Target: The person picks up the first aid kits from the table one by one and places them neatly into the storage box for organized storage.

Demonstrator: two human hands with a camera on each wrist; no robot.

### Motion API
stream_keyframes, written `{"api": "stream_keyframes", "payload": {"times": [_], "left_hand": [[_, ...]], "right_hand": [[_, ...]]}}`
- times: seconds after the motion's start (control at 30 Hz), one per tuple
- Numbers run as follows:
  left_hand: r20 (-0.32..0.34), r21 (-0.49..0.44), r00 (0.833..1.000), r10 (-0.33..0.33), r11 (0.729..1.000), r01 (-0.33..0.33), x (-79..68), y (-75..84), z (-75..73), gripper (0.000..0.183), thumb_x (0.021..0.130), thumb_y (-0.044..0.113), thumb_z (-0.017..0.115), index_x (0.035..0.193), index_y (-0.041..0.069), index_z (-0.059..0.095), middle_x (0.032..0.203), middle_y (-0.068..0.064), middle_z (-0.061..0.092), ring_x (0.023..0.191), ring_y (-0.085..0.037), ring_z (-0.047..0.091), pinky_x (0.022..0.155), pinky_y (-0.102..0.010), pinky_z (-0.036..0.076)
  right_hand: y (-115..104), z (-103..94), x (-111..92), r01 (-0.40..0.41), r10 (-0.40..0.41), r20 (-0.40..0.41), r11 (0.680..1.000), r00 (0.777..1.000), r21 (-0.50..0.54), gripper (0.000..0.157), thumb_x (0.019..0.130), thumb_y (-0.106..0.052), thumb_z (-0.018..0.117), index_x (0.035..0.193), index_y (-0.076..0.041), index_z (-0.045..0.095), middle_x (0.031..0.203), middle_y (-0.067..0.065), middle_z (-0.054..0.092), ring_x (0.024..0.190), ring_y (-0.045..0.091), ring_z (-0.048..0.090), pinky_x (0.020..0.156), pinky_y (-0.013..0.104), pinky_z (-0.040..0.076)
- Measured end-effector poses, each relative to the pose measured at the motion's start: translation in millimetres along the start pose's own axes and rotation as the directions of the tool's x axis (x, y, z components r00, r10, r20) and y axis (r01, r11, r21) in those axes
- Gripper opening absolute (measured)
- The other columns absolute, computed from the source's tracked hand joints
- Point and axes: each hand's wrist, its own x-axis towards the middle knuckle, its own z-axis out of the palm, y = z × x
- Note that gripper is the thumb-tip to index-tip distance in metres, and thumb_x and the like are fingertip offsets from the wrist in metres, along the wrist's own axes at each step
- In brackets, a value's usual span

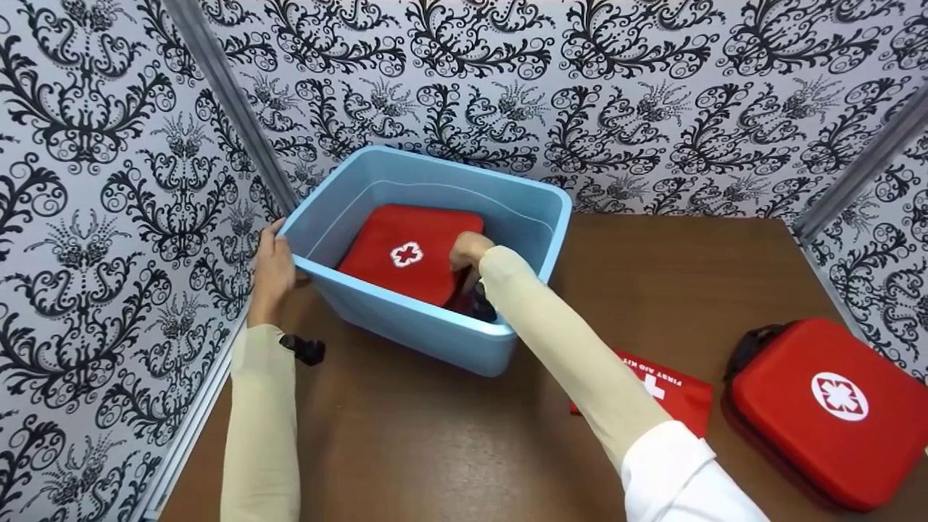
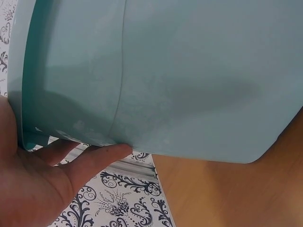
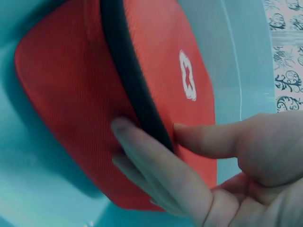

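A light blue plastic tub (image 1: 417,341) stands on the table with a red first aid bag (image 1: 377,250) inside, its white-outlined cross emblem facing up. My left hand (image 1: 274,267) holds the tub's left corner at the rim; the left wrist view shows thumb and fingers against the outer wall (image 2: 189,85). My right hand (image 1: 471,252) reaches into the tub at the bag's right edge. In the right wrist view, the thumb lies on the bag's top and the fingers press its side, pinching across the black zipper strip (image 3: 130,71).
A flat red first aid pouch (image 1: 681,399) lies on the brown table (image 1: 406,449), partly behind my right sleeve. Farther right sits a red hard-looking first aid case (image 1: 790,406) with a black handle. Patterned walls (image 1: 623,109) close in the back and both sides.
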Motion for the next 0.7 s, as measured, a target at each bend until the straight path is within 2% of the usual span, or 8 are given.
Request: {"api": "stream_keyframes", "payload": {"times": [0.07, 0.2, 0.3, 0.43, 0.5, 0.57, 0.63, 0.7], "left_hand": [[0.003, 0.008, 1.000, 0.008, 1.000, -0.008, 0.3, -0.9, -0.6, 0.046, 0.099, 0.028, 0.015, 0.144, 0.020, 0.023, 0.144, -0.019, 0.032, 0.126, -0.036, 0.038, 0.105, -0.050, 0.030], [0.005, 0.010, 0.999, 0.032, 0.999, -0.032, 0.9, -2.4, -0.3, 0.047, 0.099, 0.025, 0.014, 0.144, 0.017, 0.024, 0.144, -0.020, 0.032, 0.126, -0.036, 0.037, 0.106, -0.050, 0.029], [-0.009, 0.007, 0.999, 0.047, 0.999, -0.047, 1.3, -1.9, -0.2, 0.047, 0.099, 0.024, 0.016, 0.143, 0.015, 0.025, 0.143, -0.021, 0.033, 0.126, -0.036, 0.037, 0.107, -0.049, 0.028], [-0.024, -0.004, 0.999, 0.044, 0.999, -0.044, 1.7, -2.0, 0.5, 0.046, 0.099, 0.024, 0.017, 0.143, 0.015, 0.027, 0.142, -0.021, 0.035, 0.124, -0.036, 0.039, 0.107, -0.048, 0.029], [-0.022, -0.011, 0.999, 0.030, 0.999, -0.030, 1.4, -1.6, 1.1, 0.046, 0.099, 0.025, 0.017, 0.143, 0.016, 0.027, 0.141, -0.021, 0.036, 0.122, -0.036, 0.040, 0.105, -0.048, 0.030], [-0.019, -0.015, 1.000, 0.016, 1.000, -0.017, 1.7, -1.6, 0.8, 0.046, 0.099, 0.025, 0.017, 0.143, 0.018, 0.027, 0.141, -0.020, 0.036, 0.121, -0.035, 0.041, 0.105, -0.048, 0.031], [-0.013, -0.010, 1.000, 0.003, 1.000, -0.003, 1.9, -1.5, 0.7, 0.046, 0.099, 0.026, 0.017, 0.143, 0.019, 0.026, 0.142, -0.020, 0.036, 0.120, -0.035, 0.041, 0.104, -0.048, 0.031], [-0.007, -0.007, 1.000, 0.001, 1.000, -0.001, 1.9, -1.1, 0.4, 0.046, 0.099, 0.026, 0.016, 0.143, 0.019, 0.026, 0.143, -0.019, 0.035, 0.122, -0.034, 0.040, 0.105, -0.048, 0.030]], "right_hand": [[3.5, 6.5, 14.6, 0.012, -0.018, -0.049, 0.992, 0.999, -0.126, 0.027, 0.074, -0.028, 0.072, 0.088, -0.005, 0.065, 0.095, 0.012, 0.062, 0.087, 0.021, 0.061, 0.070, 0.031, 0.054], [-9.3, -13.4, -41.7, 0.026, -0.021, 0.034, 0.987, 0.999, -0.160, 0.025, 0.077, -0.024, 0.069, 0.091, -0.004, 0.067, 0.096, 0.011, 0.062, 0.088, 0.021, 0.061, 0.073, 0.033, 0.055], [-21.2, -34.5, -97.0, 0.014, 0.003, 0.196, 0.996, 0.981, -0.085, 0.031, 0.083, -0.019, 0.064, 0.108, -0.001, 0.065, 0.109, 0.012, 0.063, 0.098, 0.020, 0.061, 0.084, 0.035, 0.053], [-31.0, -50.7, -147.0, -0.095, 0.062, 0.266, 0.989, 0.962, 0.115, 0.037, 0.082, -0.016, 0.066, 0.117, -0.002, 0.061, 0.114, 0.012, 0.063, 0.103, 0.022, 0.060, 0.089, 0.037, 0.051], [-33.0, -53.5, -156.1, -0.146, 0.091, 0.267, 0.970, 0.959, 0.194, 0.038, 0.079, -0.014, 0.069, 0.116, -0.004, 0.062, 0.113, 0.012, 0.063, 0.103, 0.024, 0.060, 0.087, 0.039, 0.052], [-31.0, -50.6, -147.8, -0.187, 0.121, 0.269, 0.955, 0.955, 0.232, 0.038, 0.075, -0.016, 0.074, 0.111, -0.007, 0.065, 0.108, 0.010, 0.064, 0.098, 0.024, 0.061, 0.083, 0.040, 0.053], [-28.0, -46.1, -133.9, -0.207, 0.142, 0.269, 0.950, 0.953, 0.234, 0.040, 0.070, -0.020, 0.078, 0.107, -0.009, 0.066, 0.105, 0.009, 0.065, 0.095, 0.024, 0.062, 0.078, 0.041, 0.055], [-26.7, -44.2, -124.7, -0.152, 0.111, 0.249, 0.977, 0.962, 0.148, 0.045, 0.072, -0.030, 0.076, 0.110, -0.008, 0.063, 0.108, 0.007, 0.062, 0.096, 0.022, 0.059, 0.078, 0.038, 0.054]]}}
